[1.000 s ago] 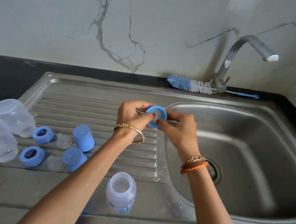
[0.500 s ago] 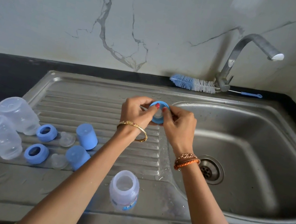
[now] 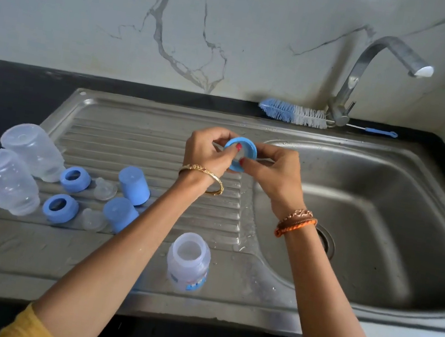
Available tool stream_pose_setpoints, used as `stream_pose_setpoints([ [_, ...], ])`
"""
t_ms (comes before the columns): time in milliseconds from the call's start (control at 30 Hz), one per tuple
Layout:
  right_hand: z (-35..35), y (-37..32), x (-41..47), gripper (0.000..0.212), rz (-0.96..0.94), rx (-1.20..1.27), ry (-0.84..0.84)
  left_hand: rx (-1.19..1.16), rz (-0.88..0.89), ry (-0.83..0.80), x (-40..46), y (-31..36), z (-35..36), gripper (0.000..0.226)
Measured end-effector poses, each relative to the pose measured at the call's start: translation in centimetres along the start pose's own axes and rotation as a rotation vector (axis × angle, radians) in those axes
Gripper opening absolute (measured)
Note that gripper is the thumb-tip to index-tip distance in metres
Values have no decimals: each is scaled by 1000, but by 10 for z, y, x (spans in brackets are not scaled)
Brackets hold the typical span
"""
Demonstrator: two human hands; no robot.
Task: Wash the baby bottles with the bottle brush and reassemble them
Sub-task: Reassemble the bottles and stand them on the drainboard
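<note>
Both hands hold a blue screw ring [image 3: 251, 147] above the drainboard's right end, its open side facing me. My left hand [image 3: 208, 151] pinches its left rim and my right hand [image 3: 272, 170] pinches its lower right rim. A clear nipple seems to sit inside the ring, mostly hidden by fingers. An open clear bottle [image 3: 189, 262] stands upright near the front edge. Two upturned bottles [image 3: 3, 180] [image 3: 33, 150] rest at the left, beside two blue rings [image 3: 75, 179] [image 3: 60, 208], two clear nipples [image 3: 105, 189] [image 3: 93, 219] and two blue caps [image 3: 134, 185] [image 3: 119, 213]. The bottle brush [image 3: 294, 113] lies behind the sink.
The steel sink basin [image 3: 381, 222] lies at the right, its drain partly behind my right wrist. The tap [image 3: 358, 73] rises at the back with its spout over the basin. The ribbed drainboard [image 3: 132, 142] is wet. Black counter surrounds the sink.
Both hands have turned the blue ring so its open side faces me. The fingers have shifted around its rim; the hands stay in the same spot.
</note>
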State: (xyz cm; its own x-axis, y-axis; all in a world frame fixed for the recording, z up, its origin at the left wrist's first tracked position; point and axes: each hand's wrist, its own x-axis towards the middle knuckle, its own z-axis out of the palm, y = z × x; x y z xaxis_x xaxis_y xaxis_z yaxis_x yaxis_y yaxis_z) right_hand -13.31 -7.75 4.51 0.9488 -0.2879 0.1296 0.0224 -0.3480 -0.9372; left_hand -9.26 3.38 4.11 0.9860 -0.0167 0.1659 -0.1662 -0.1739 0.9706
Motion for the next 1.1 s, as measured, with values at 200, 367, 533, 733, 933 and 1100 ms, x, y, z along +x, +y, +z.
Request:
stream_pose_setpoints([
  [200, 4, -7, -12, 15, -61, -99, 164, 32, 63, -23, -17, 14, -4, 18],
  [367, -2, -5, -27, 25, -25, 104, -62, -36, -19, -141, -27, 15, -18, 20],
  [533, -23, -18, -33, 32, 89, 487, -402, -165, -68, -269, -37, 34, -33, 18],
  [733, -27, -33, -44, 8, 234, 675, -247, -211, -99, -273, -54, 46, -56, 14],
  [933, -15, -20, -64, 10, 424, 686, -152, -38, -135, -348, -95, 22, -69, 23],
  [1100, -15, -18, -78, 28, 281, 502, -173, 295, -64, -354, -120, 5, -72, 70],
])
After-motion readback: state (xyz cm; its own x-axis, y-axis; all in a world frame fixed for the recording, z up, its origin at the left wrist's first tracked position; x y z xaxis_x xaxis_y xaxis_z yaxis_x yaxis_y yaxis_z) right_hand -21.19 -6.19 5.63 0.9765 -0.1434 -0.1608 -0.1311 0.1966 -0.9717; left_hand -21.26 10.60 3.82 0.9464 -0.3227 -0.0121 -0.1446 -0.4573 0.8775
